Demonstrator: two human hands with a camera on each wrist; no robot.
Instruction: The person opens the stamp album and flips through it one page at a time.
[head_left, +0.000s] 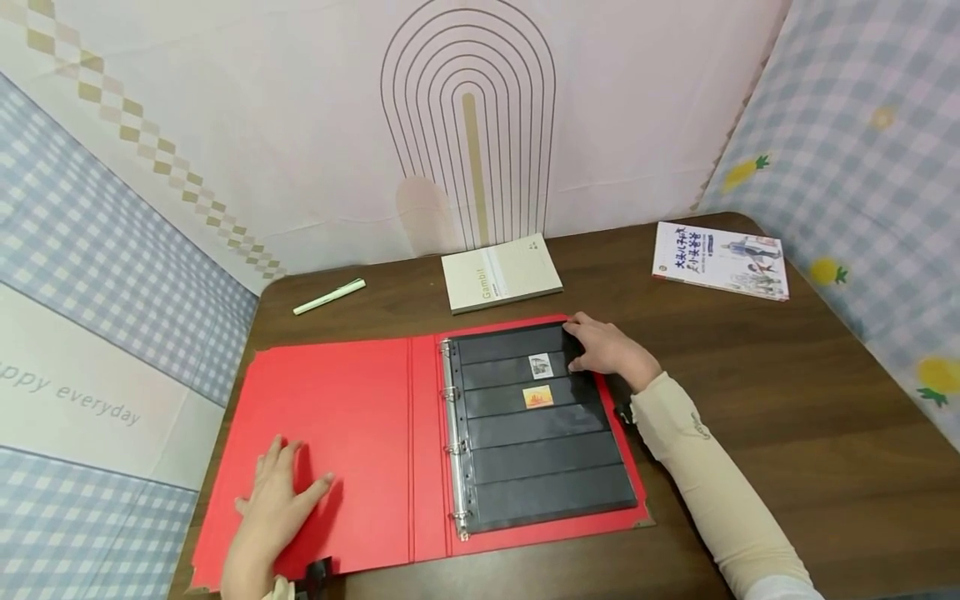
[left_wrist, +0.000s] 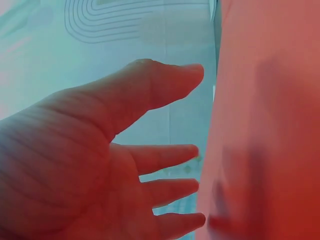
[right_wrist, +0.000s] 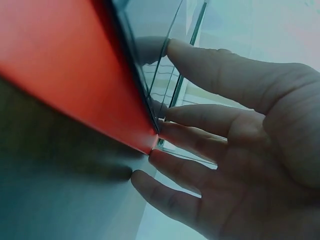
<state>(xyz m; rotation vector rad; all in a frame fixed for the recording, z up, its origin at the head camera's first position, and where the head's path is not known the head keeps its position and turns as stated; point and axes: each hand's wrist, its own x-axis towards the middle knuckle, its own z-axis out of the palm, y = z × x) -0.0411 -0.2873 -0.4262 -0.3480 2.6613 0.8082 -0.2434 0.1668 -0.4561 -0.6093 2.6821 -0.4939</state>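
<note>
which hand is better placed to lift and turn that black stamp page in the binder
Right, probably. The right hand already has its fingers at the top outer corner of the black stamp page, at the page edge. The left hand rests flat on the red inside cover, away from the page.

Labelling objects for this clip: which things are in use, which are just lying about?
In use: red binder, black stamp page, two stamps, left hand, right hand.
Lying about: green pen, Gambit notebook, illustrated book.
</note>
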